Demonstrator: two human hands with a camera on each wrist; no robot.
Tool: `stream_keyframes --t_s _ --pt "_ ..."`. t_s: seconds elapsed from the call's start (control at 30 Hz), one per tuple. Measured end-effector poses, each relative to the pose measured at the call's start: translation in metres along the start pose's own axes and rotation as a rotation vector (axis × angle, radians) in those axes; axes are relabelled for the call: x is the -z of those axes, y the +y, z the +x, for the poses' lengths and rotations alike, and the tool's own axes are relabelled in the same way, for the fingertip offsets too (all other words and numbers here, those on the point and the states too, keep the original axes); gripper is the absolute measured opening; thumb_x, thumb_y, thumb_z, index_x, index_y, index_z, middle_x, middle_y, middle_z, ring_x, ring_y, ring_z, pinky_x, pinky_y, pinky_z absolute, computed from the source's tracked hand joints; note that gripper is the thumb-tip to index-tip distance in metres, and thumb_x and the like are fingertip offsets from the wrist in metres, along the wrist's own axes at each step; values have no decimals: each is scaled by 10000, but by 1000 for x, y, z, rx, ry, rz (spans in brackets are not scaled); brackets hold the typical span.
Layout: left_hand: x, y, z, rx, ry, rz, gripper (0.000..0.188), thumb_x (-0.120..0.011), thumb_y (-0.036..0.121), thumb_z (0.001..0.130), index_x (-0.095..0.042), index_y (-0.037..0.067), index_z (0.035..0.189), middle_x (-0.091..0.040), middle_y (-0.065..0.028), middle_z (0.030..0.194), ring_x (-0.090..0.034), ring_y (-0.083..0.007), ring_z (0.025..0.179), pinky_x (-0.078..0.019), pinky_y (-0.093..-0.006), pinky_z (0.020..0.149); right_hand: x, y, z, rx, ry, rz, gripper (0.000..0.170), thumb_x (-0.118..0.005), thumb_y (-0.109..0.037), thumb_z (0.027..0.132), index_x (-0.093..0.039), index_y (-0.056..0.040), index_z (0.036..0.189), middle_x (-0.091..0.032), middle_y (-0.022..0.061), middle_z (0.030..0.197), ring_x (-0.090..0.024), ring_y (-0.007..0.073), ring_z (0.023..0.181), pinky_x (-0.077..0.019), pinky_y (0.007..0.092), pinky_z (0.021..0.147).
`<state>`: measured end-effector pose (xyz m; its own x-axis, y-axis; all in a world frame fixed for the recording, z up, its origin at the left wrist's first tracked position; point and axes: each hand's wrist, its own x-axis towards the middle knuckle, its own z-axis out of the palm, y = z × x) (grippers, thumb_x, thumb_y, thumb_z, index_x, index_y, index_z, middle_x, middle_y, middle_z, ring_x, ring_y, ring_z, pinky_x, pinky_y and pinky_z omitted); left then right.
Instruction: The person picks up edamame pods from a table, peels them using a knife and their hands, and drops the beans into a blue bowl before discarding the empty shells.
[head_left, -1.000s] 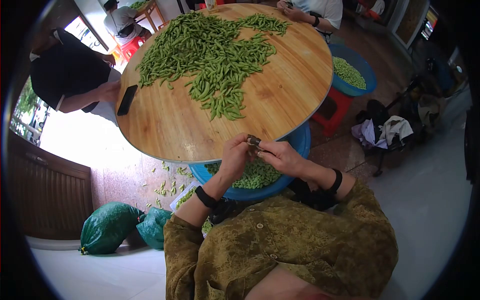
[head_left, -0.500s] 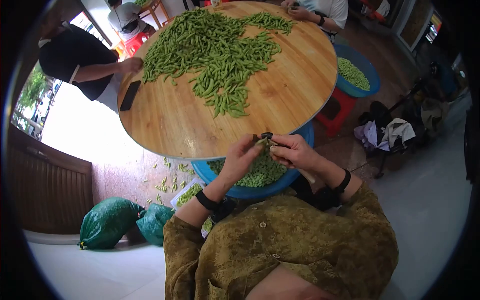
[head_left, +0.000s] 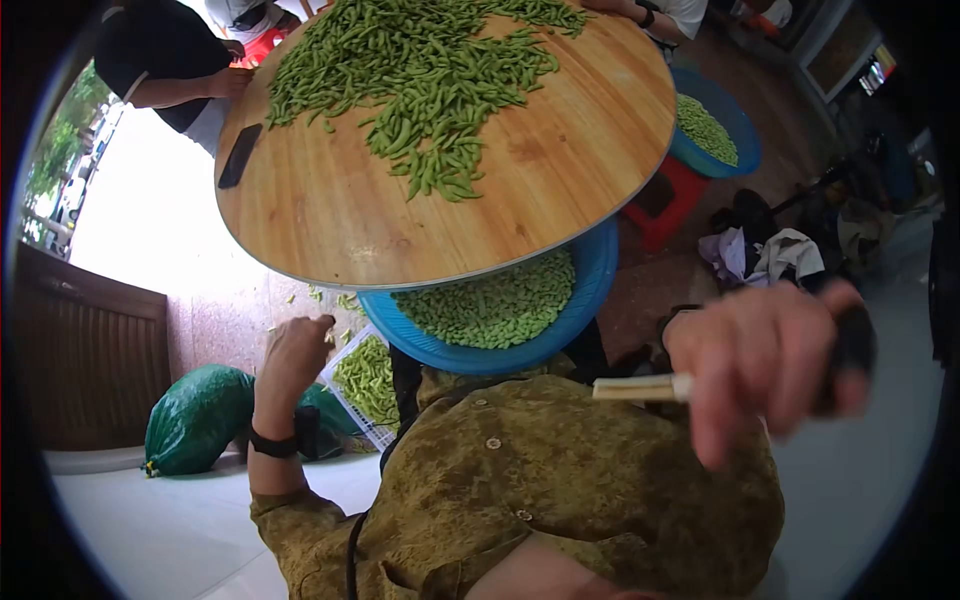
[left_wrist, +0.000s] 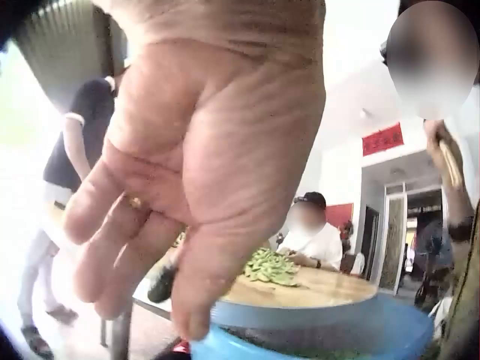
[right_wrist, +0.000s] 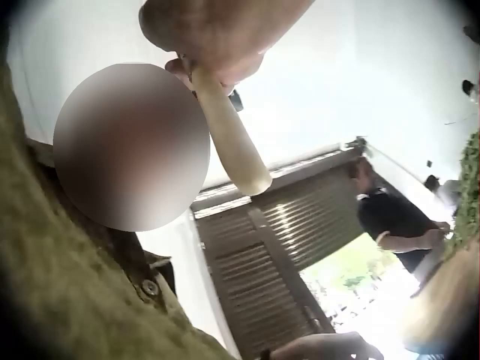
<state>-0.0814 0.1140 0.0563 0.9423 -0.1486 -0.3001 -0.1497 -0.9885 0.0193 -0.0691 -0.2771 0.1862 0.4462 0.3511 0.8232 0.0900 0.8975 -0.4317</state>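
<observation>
My left hand (head_left: 293,355) hangs in the air beside a white basket (head_left: 382,436) of green pods (head_left: 366,378). Its fingers (left_wrist: 124,247) are loosely extended in the left wrist view, with a dark piece (left_wrist: 161,285) by them; I cannot tell whether it is worn or held. Raised close to the head camera and blurred, my right hand (head_left: 765,360) grips a pale stick-like handle (head_left: 635,388), which has a rounded end in the right wrist view (right_wrist: 236,146). Something dark covers part of its fingers. Shelled beans (head_left: 500,305) lie in a blue basin (head_left: 597,290).
A heap of pods (head_left: 430,90) and a dark phone-like slab (head_left: 240,157) lie on the round wooden table (head_left: 560,170). Another blue basin (head_left: 745,150) stands on a red stool (head_left: 665,205). Green sacks (head_left: 200,420) sit at lower left. Other people are around the table.
My hands have parted: the left moved left toward the basket, the right moved right and up close to the head camera with the handle. The head view has shifted, and the table appears higher.
</observation>
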Motion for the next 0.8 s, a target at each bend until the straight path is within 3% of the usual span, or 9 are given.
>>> stream_keyframes --t_s 0.1,0.17,0.23,0.3,0.43,0.67,0.7,0.73,0.8 --pt "0 12 54 -244 404 -421 169 -635 126 811 -628 1 924 -613 -219 792 -616 -373 758 -475 -402 649 -5 13 26 130 -221 72 224 -559 -146 878 -484 63 915 -553 143 641 -567 224 496 -577 476 644" --pt "13 30 99 -240 449 -482 159 -593 123 834 -617 -22 896 -597 -220 785 -613 -369 742 -468 -375 635 -7 22 39 82 -541 305 213 -597 31 825 -563 -29 1026 -594 108 727 -578 185 534 -561 463 843" --pt "9 44 145 -196 558 -586 187 -599 146 802 -625 -32 853 -601 -232 767 -593 -410 781 -472 -440 665 -15 21 38 158 -480 254 184 -593 46 811 -569 -26 979 -584 95 707 -576 176 534 -561 464 849" --pt "-1 47 180 -154 594 -545 215 -608 168 793 -615 -42 841 -599 -240 762 -590 -419 773 -470 -448 668 -26 9 35 -103 -241 309 188 -599 62 796 -568 -17 963 -574 101 694 -573 171 530 -564 470 828" --pt "-16 55 210 -87 718 -466 253 -610 201 770 -592 -48 810 -600 -262 757 -584 -442 754 -461 -482 672 -12 14 43 -72 -359 332 180 -598 47 806 -563 -10 973 -567 111 685 -571 187 524 -563 477 802" --pt "-12 61 208 30 598 -529 293 -621 213 736 -574 -46 866 -597 -278 769 -588 -450 791 -456 -487 662 22 24 4 -373 258 -80 300 -458 -192 956 -506 18 1166 -526 56 719 -482 140 497 -508 328 533" --pt "-13 63 200 -27 675 -519 238 -622 181 766 -585 -37 856 -625 -229 742 -630 -358 704 -477 -420 589 29 32 -1 -413 342 -136 333 -439 -226 977 -498 22 1193 -520 48 724 -469 133 493 -500 307 495" --pt "-7 67 188 -37 534 -763 190 -619 152 793 -596 -25 857 -630 -172 726 -624 -273 657 -469 -354 549 51 50 -6 -552 394 -275 354 -387 -221 997 -444 26 1244 -490 15 729 -432 64 530 -404 227 468" --pt "6 80 159 -101 343 -1208 106 -610 102 839 -613 1 871 -628 -73 713 -593 -127 602 -440 -240 496 86 82 -33 -825 542 -354 396 -356 -198 1001 -348 -41 1364 -474 17 758 -409 55 542 -356 205 407"
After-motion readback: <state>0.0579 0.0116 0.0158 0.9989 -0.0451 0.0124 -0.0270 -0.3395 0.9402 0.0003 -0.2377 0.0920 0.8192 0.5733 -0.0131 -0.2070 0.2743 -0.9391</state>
